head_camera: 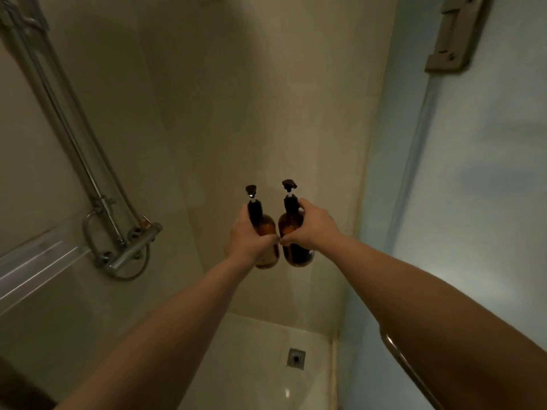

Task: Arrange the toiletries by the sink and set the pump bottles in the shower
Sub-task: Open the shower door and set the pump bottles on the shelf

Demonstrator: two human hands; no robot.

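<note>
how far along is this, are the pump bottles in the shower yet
Done: the left bottle and right bottle are inside the shower stall, by the back wall above the drain. In hand: the left hand grips one, the right hand the other, upright, off the floor. Left: letting go of them; no shelf or holder shows. The sink is out of view, so the toiletries cannot be judged.

Left wall: chrome riser pipe (59,119) running down to a mixer valve (133,247), with the hose (130,272) looped under it. A glassy ledge (38,261) sits just left of the valve. Beige back wall (266,99). Pale floor (254,350) with a square drain (296,358) near the right corner. Right side: frosted glass panel (488,202), hinge bracket (455,34) up top, metal handle (396,359) low.
</note>
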